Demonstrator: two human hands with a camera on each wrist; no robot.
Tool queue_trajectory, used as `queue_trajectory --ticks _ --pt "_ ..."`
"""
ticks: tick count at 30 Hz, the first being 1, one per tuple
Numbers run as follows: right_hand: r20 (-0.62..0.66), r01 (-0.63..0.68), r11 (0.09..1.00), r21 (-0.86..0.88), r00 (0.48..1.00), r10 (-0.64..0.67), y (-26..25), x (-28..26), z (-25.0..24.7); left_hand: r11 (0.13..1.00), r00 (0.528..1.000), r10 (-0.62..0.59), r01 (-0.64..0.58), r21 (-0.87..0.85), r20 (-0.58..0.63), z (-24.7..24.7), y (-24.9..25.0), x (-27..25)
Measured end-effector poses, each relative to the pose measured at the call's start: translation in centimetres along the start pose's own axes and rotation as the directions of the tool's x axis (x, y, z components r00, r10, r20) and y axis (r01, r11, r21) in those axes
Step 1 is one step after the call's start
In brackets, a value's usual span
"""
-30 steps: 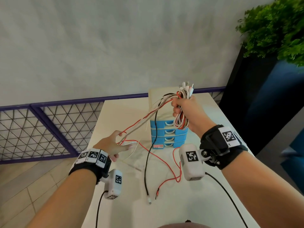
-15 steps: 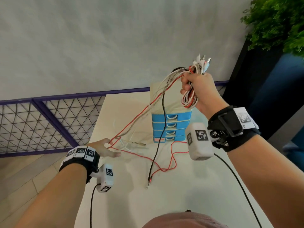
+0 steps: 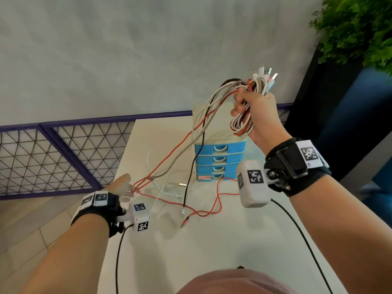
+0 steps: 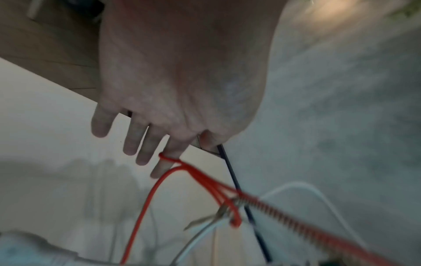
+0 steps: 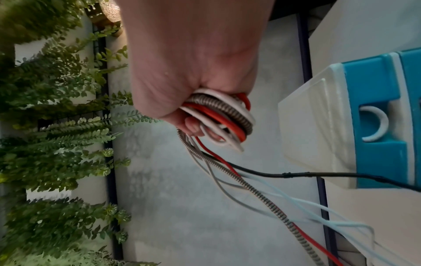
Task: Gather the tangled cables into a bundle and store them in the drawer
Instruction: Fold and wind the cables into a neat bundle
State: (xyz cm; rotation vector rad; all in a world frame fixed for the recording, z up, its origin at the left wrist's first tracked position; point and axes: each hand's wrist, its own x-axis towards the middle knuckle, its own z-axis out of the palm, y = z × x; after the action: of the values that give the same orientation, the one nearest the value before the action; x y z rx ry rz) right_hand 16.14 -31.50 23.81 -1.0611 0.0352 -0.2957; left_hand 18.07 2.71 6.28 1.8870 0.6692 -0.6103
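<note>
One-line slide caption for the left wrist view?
Left hand with fingers extended, the red cable looped around one finger, other cables trailing blurred.

Hidden inside the right hand: the middle of the coiled cable bundle. Blurred in the left wrist view: the knot where red, braided and white cables cross. Cut off by the right wrist view's edge: most of the drawer unit. Too small to identify: plug types.
</note>
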Motion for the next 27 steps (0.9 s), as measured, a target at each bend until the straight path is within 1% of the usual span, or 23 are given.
queue_trajectory --ticks 1,3,4,5,7,8,10,11,13,15,16,17,18,19,20,21,22,23,24,26,27 --pt "0.0 -0.002 1.0 0.008 1.0 0.002 0.1 -0.1 0.0 0.998 0.998 0.02 -0.017 0.054 -0.064 0.0 -0.4 0.4" --pt "-0.005 0.006 0.999 0.033 1.0 -0.006 0.2 -0.1 -0.1 0.982 0.978 0.091 -0.056 0.182 -0.186 0.2 -0.9 0.7" --pt "-0.013 0.018 0.999 0.045 1.0 -0.017 0.1 0.0 -0.2 0.971 0.973 0.118 -0.072 0.227 -0.197 0.2 -1.0 0.9" --pt "-0.024 0.03 0.998 0.055 0.999 -0.028 -0.1 0.0 -0.3 0.966 0.975 0.127 -0.081 0.245 -0.181 0.2 -1.1 1.0" --pt "-0.045 0.046 0.997 0.067 0.998 -0.043 -0.4 0.1 -0.4 0.968 0.983 0.123 -0.088 0.236 -0.138 0.4 -1.2 0.8" --pt "-0.05 0.051 0.996 0.075 0.998 -0.047 -0.5 0.2 -0.5 0.975 0.986 0.101 -0.072 0.211 -0.13 0.4 -1.3 0.7" --pt "-0.058 0.054 0.994 0.094 0.997 -0.049 -0.5 0.2 -0.6 0.992 0.995 0.008 0.004 0.13 -0.095 0.4 -1.6 0.4" --pt "-0.063 0.056 0.994 0.098 0.997 -0.05 -0.5 0.2 -0.6 0.987 0.995 -0.043 0.056 0.15 -0.09 0.3 -1.7 0.3" --pt "-0.069 0.065 0.993 0.096 0.996 -0.058 -0.5 0.2 -0.7 0.972 0.988 -0.085 0.11 0.209 -0.126 0.4 -1.8 -0.2" --pt "-0.061 0.063 0.994 0.093 0.996 -0.058 -0.3 0.1 -0.7 0.969 0.982 -0.086 0.122 0.214 -0.17 0.7 -1.9 -0.9" --pt "-0.053 0.054 0.994 0.091 0.997 -0.049 -0.2 0.1 -0.6 0.964 0.978 -0.069 0.116 0.24 -0.195 0.9 -2.0 -1.0" --pt "-0.041 0.041 0.995 0.089 0.998 -0.037 0.0 0.1 -0.5 0.944 0.975 -0.007 0.08 0.321 -0.221 1.0 -2.0 -0.6" --pt "-0.028 0.024 0.996 0.083 0.999 -0.022 0.1 0.2 -0.4 0.904 0.976 0.068 0.026 0.426 -0.205 1.1 -1.9 -0.4" --pt "-0.016 0.005 0.997 0.075 1.0 -0.004 0.3 0.2 -0.3 0.869 0.976 0.144 -0.045 0.493 -0.164 1.3 -1.7 -0.4" --pt "-0.002 -0.018 0.998 0.064 1.0 0.018 0.4 0.3 -0.3 0.841 0.971 0.22 -0.138 0.523 -0.098 1.3 -1.7 0.2" --pt "0.016 -0.046 0.998 0.052 0.999 0.046 0.7 0.3 -0.2 0.833 0.958 0.285 -0.24 0.499 -0.016 1.6 -1.6 0.5" --pt "0.039 -0.077 0.996 0.039 0.996 0.076 1.1 0.2 -0.1 0.836 0.941 0.331 -0.329 0.439 0.075 2.2 -1.1 -0.1" --pt "0.063 -0.106 0.994 0.024 0.993 0.104 1.5 0.0 0.0 0.854 0.917 0.371 -0.399 0.333 0.146 3.0 -0.5 -0.9" --pt "0.086 -0.13 0.991 0.009 0.988 0.129 2.1 -0.2 0.2 0.871 0.896 0.395 -0.435 0.226 0.201 3.9 0.1 -1.7" --pt "0.134 -0.17 0.985 -0.008 0.976 0.169 3.1 -0.6 0.5 0.911 0.884 0.377 -0.407 0.059 0.274 5.7 1.5 -3.1" --pt "0.164 -0.187 0.982 -0.003 0.969 0.185 3.5 -0.8 0.6 0.92 0.882 0.371 -0.392 0.017 0.291 6.3 2.0 -3.4"
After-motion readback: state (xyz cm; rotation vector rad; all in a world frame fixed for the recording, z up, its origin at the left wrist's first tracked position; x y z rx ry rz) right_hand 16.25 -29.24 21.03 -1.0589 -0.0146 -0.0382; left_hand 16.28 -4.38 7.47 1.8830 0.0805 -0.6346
